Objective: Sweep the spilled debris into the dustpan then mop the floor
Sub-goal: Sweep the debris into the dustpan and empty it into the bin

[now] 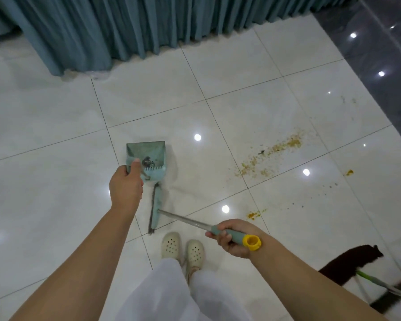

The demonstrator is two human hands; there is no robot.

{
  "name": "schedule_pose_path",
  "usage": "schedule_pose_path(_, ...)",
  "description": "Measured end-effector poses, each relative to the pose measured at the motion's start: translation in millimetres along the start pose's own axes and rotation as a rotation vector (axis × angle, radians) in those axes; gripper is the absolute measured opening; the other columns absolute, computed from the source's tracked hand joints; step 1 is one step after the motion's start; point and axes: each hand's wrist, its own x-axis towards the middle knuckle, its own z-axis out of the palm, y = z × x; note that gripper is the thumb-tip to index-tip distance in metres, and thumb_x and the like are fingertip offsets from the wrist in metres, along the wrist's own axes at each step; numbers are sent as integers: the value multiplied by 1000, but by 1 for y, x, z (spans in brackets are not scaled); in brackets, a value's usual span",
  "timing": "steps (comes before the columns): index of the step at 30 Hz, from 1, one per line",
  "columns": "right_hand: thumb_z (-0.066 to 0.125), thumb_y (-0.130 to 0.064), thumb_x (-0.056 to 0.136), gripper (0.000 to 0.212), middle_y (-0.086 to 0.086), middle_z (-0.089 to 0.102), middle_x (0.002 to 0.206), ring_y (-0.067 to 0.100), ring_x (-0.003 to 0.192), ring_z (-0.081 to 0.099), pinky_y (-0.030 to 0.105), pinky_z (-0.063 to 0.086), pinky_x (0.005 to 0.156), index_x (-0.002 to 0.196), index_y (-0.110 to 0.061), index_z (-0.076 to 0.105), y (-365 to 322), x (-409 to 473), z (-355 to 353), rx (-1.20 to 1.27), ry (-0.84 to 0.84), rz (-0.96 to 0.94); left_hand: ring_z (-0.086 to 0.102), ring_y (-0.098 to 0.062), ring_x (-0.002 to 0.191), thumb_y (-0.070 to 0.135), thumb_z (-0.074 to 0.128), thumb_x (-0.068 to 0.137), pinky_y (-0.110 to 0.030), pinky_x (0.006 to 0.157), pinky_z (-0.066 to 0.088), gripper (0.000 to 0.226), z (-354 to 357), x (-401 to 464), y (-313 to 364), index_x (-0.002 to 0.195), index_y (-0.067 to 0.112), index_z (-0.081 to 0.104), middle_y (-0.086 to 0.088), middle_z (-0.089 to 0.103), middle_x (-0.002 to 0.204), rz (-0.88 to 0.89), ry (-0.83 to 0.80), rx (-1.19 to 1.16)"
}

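A teal dustpan (pixel 148 151) stands on the white tiled floor, holding a little dark debris. My left hand (pixel 126 185) grips its left rear edge. My right hand (pixel 233 237) is closed on the teal and yellow grip of a broom handle (pixel 185 220). The broom head (pixel 156 205) rests on the floor just behind the dustpan. A streak of yellow-brown spilled debris (pixel 273 154) lies on the tiles to the right, well apart from the dustpan. Smaller yellow blobs (pixel 254 214) sit near my right hand and further right.
A teal curtain (pixel 148 26) hangs along the far side, touching the floor. A dark glossy floor strip (pixel 384 66) runs along the right. A dark mop head (pixel 347 262) with a green handle lies at the lower right. My feet in white clogs (pixel 183 249) stand below the broom.
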Motion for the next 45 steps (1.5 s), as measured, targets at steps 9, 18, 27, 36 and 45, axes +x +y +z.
schedule_pose_path(9, 48, -6, 93, 15, 12, 58, 65, 9, 33, 48, 15, 42, 30, 96, 7, 54, 19, 29, 18, -307, 71, 95, 43, -17, 47, 48, 52, 89, -27, 47, 38, 39, -16, -13, -13, 74, 11, 50, -3, 49, 59, 24, 80, -7)
schedule_pose_path(18, 47, -5, 94, 13, 12, 53, 81, 9, 32, 48, 15, 39, 29, 91, 6, 52, -9, 13, -61, -406, 89, 22, 43, -17, 48, 50, 50, 87, -28, 48, 39, 40, 11, -77, -39, 71, 13, 49, -4, 49, 61, 6, 202, 14)
schedule_pose_path(27, 46, -6, 94, 16, 12, 52, 79, 9, 31, 48, 14, 40, 29, 88, 7, 53, -89, -53, -157, -510, 199, -115, 38, -18, 44, 49, 53, 86, -25, 43, 32, 42, 67, -140, -35, 66, 13, 44, -4, 44, 56, -19, 200, -82)
schedule_pose_path(36, 42, -7, 97, 15, 9, 46, 67, 8, 27, 45, 13, 39, 27, 95, 6, 50, -160, -83, -204, -469, 327, -243, 36, -14, 43, 47, 54, 85, -18, 36, 31, 36, 95, -147, -32, 71, 13, 50, -2, 43, 57, -64, 138, -159)
schedule_pose_path(45, 42, -6, 96, 15, 9, 52, 69, 7, 32, 46, 13, 40, 29, 98, 6, 52, -186, -94, -155, -404, 188, -249, 36, -13, 40, 47, 54, 84, -18, 36, 30, 37, 116, -99, 2, 72, 12, 53, -2, 45, 56, -78, 87, -205)
